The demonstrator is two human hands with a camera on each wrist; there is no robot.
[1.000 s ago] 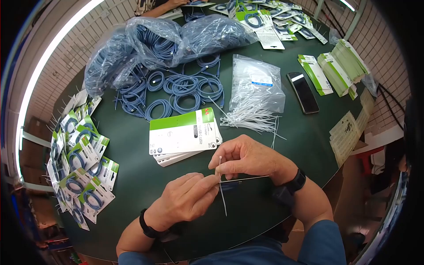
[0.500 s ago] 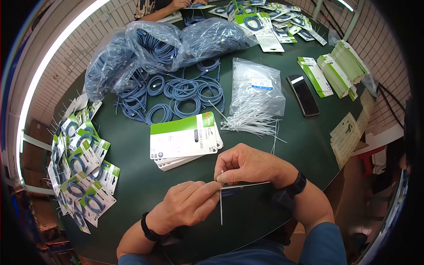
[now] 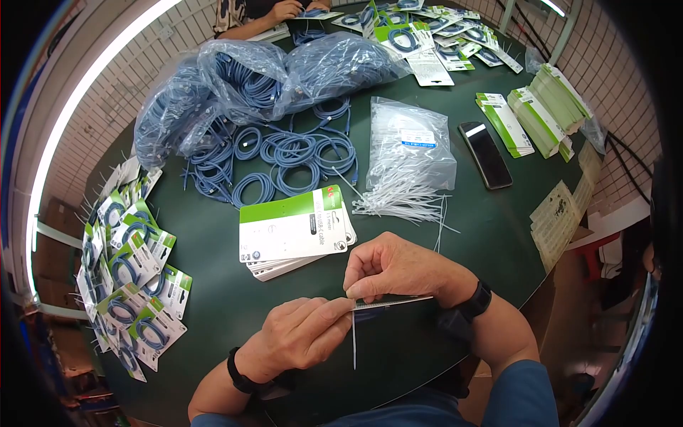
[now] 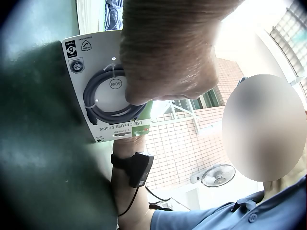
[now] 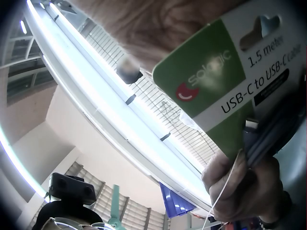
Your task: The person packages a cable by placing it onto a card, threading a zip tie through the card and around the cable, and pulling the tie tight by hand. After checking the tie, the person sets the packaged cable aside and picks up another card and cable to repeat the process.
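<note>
Two hands meet at the near edge of the surface (image 3: 213,285). In the head view the packaging card (image 3: 395,302) is seen edge-on. The right hand (image 3: 398,267) curls its fingers over the card's far end. The left hand (image 3: 299,334) pinches the white cable tie (image 3: 353,334) at the near end, and the tie's tail hangs straight down.

Only the left wrist view shows the card's face, which carries a dark coiled cable (image 4: 112,98). The right wrist view alone gives the green header and the print "USB-C to USB-C".

The surface is round and dark green. On it lie a flat card stack (image 3: 295,228), thin loose ties (image 3: 402,196) spilling from a clear bag (image 3: 413,139), blue cable coils (image 3: 299,153) and a black phone (image 3: 485,153). A white tiled wall (image 3: 178,28) and a strip light (image 3: 71,99) border it.
</note>
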